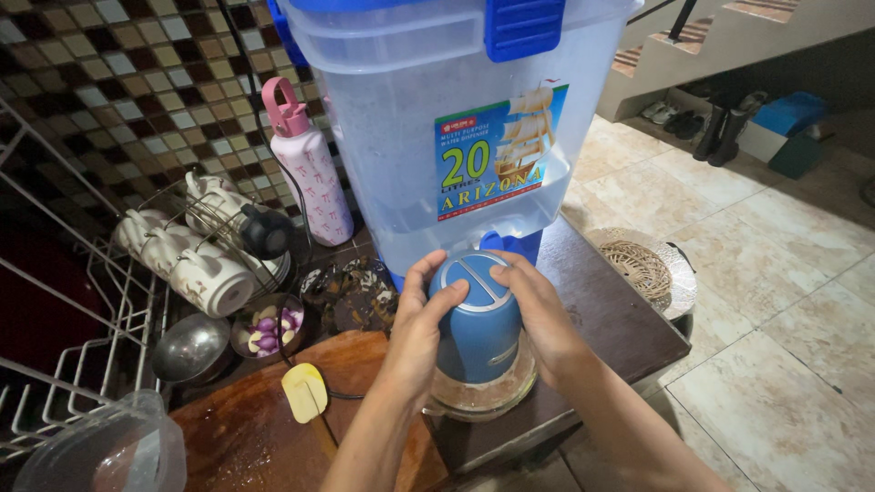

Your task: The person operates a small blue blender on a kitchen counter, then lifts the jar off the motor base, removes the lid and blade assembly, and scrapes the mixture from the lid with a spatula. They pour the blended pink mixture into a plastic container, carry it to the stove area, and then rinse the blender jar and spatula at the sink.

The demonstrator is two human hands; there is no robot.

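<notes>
**Both hands clasp the blue chopper top**

The left hand and right hand wrap the blue motor unit of a small food chopper from either side, each grasping it, fingers curled over its domed top. The unit lies directly between the palms, its long axis upright, seated on the clear bowl just below the hands. Neither hand is nearer; both touch it.

Beyond the fingertips stands one large clear water dispenser with blue clips, its tap just behind the chopper. To the left of the left hand lie one yellow plug on one round wooden board, one small bowl of purple shallots, one steel ladle and one pink bottle. Farther left, white cups are stacked on a wire rack; their count is hard to tell. To the right of the right hand, on the tiled floor, lies one woven trivet.
</notes>
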